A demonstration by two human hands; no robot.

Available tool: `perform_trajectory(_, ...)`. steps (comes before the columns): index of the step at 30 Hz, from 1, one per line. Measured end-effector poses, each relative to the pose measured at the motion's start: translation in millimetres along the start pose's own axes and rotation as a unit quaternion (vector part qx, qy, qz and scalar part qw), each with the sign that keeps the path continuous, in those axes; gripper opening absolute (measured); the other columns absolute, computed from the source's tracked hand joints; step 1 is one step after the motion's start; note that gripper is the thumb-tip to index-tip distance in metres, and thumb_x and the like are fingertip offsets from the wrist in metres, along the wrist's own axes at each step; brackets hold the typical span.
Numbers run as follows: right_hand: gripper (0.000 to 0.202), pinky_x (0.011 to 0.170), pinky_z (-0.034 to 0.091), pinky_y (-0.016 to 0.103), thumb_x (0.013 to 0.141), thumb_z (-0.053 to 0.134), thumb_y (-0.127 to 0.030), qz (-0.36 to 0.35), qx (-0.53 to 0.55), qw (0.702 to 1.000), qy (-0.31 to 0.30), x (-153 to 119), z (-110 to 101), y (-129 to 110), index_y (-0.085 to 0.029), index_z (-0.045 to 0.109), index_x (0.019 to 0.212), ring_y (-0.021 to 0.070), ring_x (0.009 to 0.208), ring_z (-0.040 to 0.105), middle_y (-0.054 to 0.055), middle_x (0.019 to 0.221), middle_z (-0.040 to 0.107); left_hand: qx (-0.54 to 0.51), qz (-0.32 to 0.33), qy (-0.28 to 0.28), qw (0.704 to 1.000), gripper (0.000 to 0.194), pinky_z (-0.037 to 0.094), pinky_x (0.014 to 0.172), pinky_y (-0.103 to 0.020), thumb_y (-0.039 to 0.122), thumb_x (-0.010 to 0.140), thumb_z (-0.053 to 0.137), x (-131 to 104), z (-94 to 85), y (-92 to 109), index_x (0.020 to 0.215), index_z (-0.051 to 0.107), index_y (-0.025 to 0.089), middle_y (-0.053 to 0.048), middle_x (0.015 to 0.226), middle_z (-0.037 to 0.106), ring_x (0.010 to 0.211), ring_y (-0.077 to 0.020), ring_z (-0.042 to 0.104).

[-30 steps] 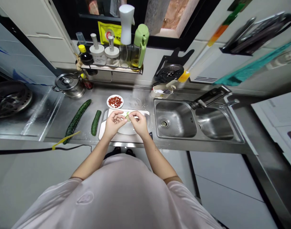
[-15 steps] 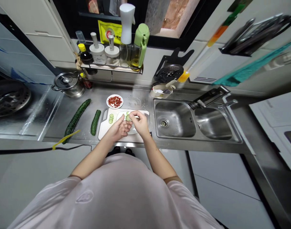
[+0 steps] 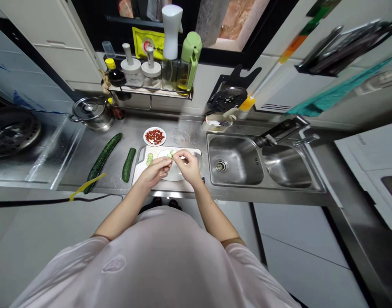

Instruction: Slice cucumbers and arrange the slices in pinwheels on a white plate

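Over the cutting board (image 3: 140, 174), my left hand (image 3: 155, 172) and my right hand (image 3: 188, 167) meet at the fingertips. Both pinch a thin cucumber slice (image 3: 172, 155), mostly covered by the fingers. Beneath them lies a white plate (image 3: 175, 176), partly hidden by my hands; a bit of pale green shows near its far rim. A short stack of cucumber slices (image 3: 149, 159) rests on the board, left of the plate. Left of the board are a cut length of cucumber (image 3: 128, 165) and a long whole cucumber (image 3: 103, 159).
A small dish (image 3: 145, 141) of chopped red pieces stands behind the board. To the right is a double sink (image 3: 236, 160) with a faucet (image 3: 282, 131). A lidded pot (image 3: 93, 114) stands back left, below a shelf (image 3: 151, 90) of bottles and jars.
My left hand has turned and closed from a half-open palm into a pinch, its fingertips rising to meet the right ones at the slice. My right hand has barely moved.
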State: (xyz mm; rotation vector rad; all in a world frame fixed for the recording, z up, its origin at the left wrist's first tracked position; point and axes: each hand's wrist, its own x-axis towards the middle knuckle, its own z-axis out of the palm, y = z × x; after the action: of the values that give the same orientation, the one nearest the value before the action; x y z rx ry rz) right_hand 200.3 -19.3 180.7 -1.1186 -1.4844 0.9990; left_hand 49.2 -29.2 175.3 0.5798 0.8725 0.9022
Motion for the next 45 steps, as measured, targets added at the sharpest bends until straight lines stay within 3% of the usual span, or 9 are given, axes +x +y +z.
perform_trajectory(3,0.018,0.063,0.044,0.026,0.085,0.058,-0.036,-0.026,-0.006,1.000,-0.004,-1.3,-1.7,-1.9,-0.021,0.061,0.075,0.0160,0.082,0.058,0.003,0.084,0.062,0.080,0.074,0.035,0.993,0.028,0.021,0.039,-0.017,0.036,0.061,0.081,0.2,-1.4,2.1,0.071,0.064,0.015,0.002,0.064,0.052,0.049,-0.0030,0.037)
perform_trajectory(8,0.019,0.065,0.045,0.027,0.085,0.058,-0.037,-0.016,-0.025,1.000,-0.006,-3.1,-2.7,-2.4,-0.021,0.061,0.075,0.0163,0.083,0.058,0.003,0.084,0.062,0.193,0.197,0.085,0.958,0.027,0.038,0.054,-0.021,0.035,0.060,0.081,0.2,-3.7,3.8,0.073,0.069,0.015,-0.002,0.074,0.064,0.061,-0.0086,0.050)
perform_trajectory(13,0.018,0.065,0.045,0.028,0.084,0.058,-0.037,-0.015,-0.027,1.000,-0.003,-4.3,-1.8,-2.3,-0.022,0.061,0.074,0.0167,0.082,0.058,0.003,0.084,0.062,0.280,0.272,0.117,0.913,0.020,0.035,0.053,-0.022,0.033,0.064,0.078,-4.4,-0.7,3.3,0.072,0.070,0.017,-0.001,0.071,0.063,0.058,-0.0085,0.046)
perform_trajectory(18,0.018,0.066,0.045,0.028,0.084,0.058,-0.037,-0.008,-0.031,0.999,-0.005,-5.8,-2.5,-1.1,-0.022,0.061,0.075,0.0172,0.084,0.058,0.004,0.084,0.063,0.337,0.322,0.122,0.877,0.013,0.035,0.054,-0.024,0.031,0.069,0.073,-8.3,2.4,3.0,0.071,0.070,0.019,-0.001,0.070,0.063,0.059,-0.0102,0.046)
perform_trajectory(27,0.018,0.064,0.045,0.027,0.084,0.058,-0.036,-0.015,-0.036,0.999,-0.008,-7.5,-3.7,1.3,-0.022,0.060,0.074,0.0167,0.082,0.058,0.003,0.082,0.062,0.391,0.350,0.121,0.843,0.005,0.040,0.064,-0.027,0.026,0.071,0.069,-8.9,2.2,1.9,0.072,0.071,0.021,-0.002,0.072,0.063,0.063,-0.0134,0.049)
perform_trajectory(39,0.017,0.062,0.044,0.027,0.083,0.058,-0.036,-0.008,-0.058,0.998,-0.002,-6.8,-7.2,2.9,-0.022,0.062,0.074,0.0167,0.081,0.058,0.003,0.081,0.063,0.361,0.328,0.127,0.864,0.008,0.040,0.062,-0.025,0.028,0.070,0.071,-3.7,3.1,-4.1,0.073,0.070,0.021,-0.001,0.073,0.064,0.063,-0.0120,0.049)
perform_trajectory(45,0.019,0.062,0.043,0.026,0.082,0.058,-0.038,0.011,-0.075,0.997,-0.017,-0.1,-15.5,16.8,-0.021,0.064,0.076,0.0150,0.074,0.057,0.002,0.078,0.063,0.284,0.268,0.121,0.912,0.021,0.040,0.056,-0.022,0.034,0.070,0.072,8.6,-3.7,-14.6,0.083,0.071,0.017,-0.004,0.081,0.068,0.064,-0.0103,0.054)
